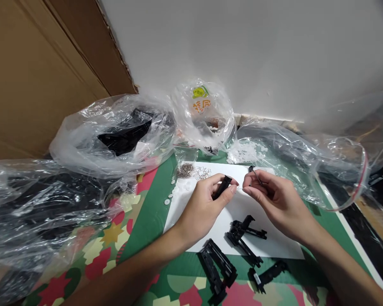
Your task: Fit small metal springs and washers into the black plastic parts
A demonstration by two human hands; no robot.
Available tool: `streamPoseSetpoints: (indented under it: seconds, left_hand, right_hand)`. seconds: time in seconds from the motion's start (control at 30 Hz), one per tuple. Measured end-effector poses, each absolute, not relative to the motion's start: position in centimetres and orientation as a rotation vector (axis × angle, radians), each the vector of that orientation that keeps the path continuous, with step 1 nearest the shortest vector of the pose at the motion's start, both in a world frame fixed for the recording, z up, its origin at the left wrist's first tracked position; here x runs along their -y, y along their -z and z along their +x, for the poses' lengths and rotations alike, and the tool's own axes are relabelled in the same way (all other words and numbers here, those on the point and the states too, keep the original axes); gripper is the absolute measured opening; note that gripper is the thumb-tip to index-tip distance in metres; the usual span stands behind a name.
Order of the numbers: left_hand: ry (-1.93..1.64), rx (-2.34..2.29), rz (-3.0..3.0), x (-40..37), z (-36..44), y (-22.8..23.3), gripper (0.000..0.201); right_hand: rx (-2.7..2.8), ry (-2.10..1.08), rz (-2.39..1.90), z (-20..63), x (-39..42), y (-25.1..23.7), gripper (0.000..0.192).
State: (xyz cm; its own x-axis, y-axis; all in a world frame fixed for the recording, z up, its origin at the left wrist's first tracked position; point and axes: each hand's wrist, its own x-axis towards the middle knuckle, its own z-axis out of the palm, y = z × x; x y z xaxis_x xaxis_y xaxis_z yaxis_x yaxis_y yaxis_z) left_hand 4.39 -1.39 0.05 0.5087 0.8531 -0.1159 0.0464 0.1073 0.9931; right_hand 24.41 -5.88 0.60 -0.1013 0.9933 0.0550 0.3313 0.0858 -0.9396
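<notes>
Nearest the camera, at the bottom edge, lie black plastic parts: a long clip (217, 268) on the patterned cloth (98, 255), a smaller clip (270, 274) to its right, and a crossed pair (245, 236) resting on the white sheet (242, 212). Both forearms come in from the bottom corners and meet above these parts.

The left hand (204, 206) is closed in a pinch on a short black piece (222, 187), thumb and forefinger around it, its upper end tilted to the right. The right hand (274, 199) is curled shut on a thin black piece (255, 173) that sticks out past the fingers toward the upper left. The fingertips of the two hands almost meet over the middle of the white sheet, and a very fine pale thing seems to bridge the gap between them; it is too small to tell what it is.

Farther on the sheet, just beyond the left hand, sits a small heap of springs (191, 171), tiny and metallic. A few white discs (170, 193) lie along the sheet's left edge on the green cloth.

Behind all this are clear plastic bags: a big one (92, 131) on the left with black parts inside, a printed bag (204, 114) in the middle holding small white bits, and a wide bag (306, 148) on the right. Another crumpled bag (35, 212) fills the left foreground. Cardboard (35, 63) stands at the upper left, beside a white wall (258, 51).
</notes>
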Motion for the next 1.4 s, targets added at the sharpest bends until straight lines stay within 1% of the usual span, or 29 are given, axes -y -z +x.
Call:
streamPoseSetpoints:
  seconds: [0.2,0.33,0.4,0.47,0.53,0.63,0.7,0.77,0.9,1.0,1.1,1.13,1.23,1.4]
  left_hand:
    - [-0.715,-0.860,1.302,1.6,4.5,-0.5,0.033]
    - [-0.665,-0.826,1.208,1.5,4.5,-0.1,0.040]
    - [-0.571,-0.803,1.070,1.5,4.5,0.1,0.041]
    - [-0.492,-0.787,0.941,1.4,4.5,0.3,0.039]
    - [-0.455,-0.784,0.848,1.4,4.4,0.2,0.037]
    - [-0.440,-0.789,0.783,1.4,4.3,-0.1,0.040]
    - [-0.440,-0.783,0.812,1.4,4.3,-0.2,0.043]
    - [-0.443,-0.767,0.870,1.3,4.3,-0.3,0.046]
    - [-0.455,-0.741,0.930,1.1,4.3,-0.2,0.045]
    - [-0.495,-0.717,0.943,1.1,4.3,-0.2,0.040]
    - [-0.575,-0.698,0.982,1.2,4.3,-0.3,0.036]
    - [-0.604,-0.696,1.000,1.2,4.4,-0.4,0.035]
    - [-0.642,-0.692,1.036,1.3,4.5,-0.5,0.033]
    - [-0.656,-0.733,1.154,1.4,4.4,0.0,0.034]
  right_hand:
    - [1.567,-1.017,-1.349,24.5,5.9,-0.4,0.021]
    - [1.633,-0.937,-1.382,24.5,6.0,-0.2,0.018]
    - [1.732,-0.784,-1.418,24.5,6.1,0.0,0.014]
    - [1.867,-0.566,-1.388,24.5,6.2,0.2,0.013]
    - [2.006,-0.332,-1.300,24.5,6.2,0.4,0.017]
    - [2.145,-0.039,-1.209,24.6,6.3,0.4,0.024]
    - [2.175,0.067,-1.191,24.6,6.4,0.4,0.028]
    - [2.179,0.103,-1.185,24.6,6.5,0.4,0.029]
    - [2.159,0.056,-1.197,24.5,6.6,0.4,0.029]
    - [2.055,-0.165,-1.225,24.4,6.8,0.1,0.018]
    - [1.873,-0.432,-1.341,24.4,6.9,-0.4,0.007]
    - [1.816,-0.509,-1.375,24.4,6.9,-0.5,0.007]
    - [1.668,-0.702,-1.420,24.2,6.9,-0.6,0.018]
    - [1.509,-0.876,-1.430,23.7,6.8,-0.4,0.021]
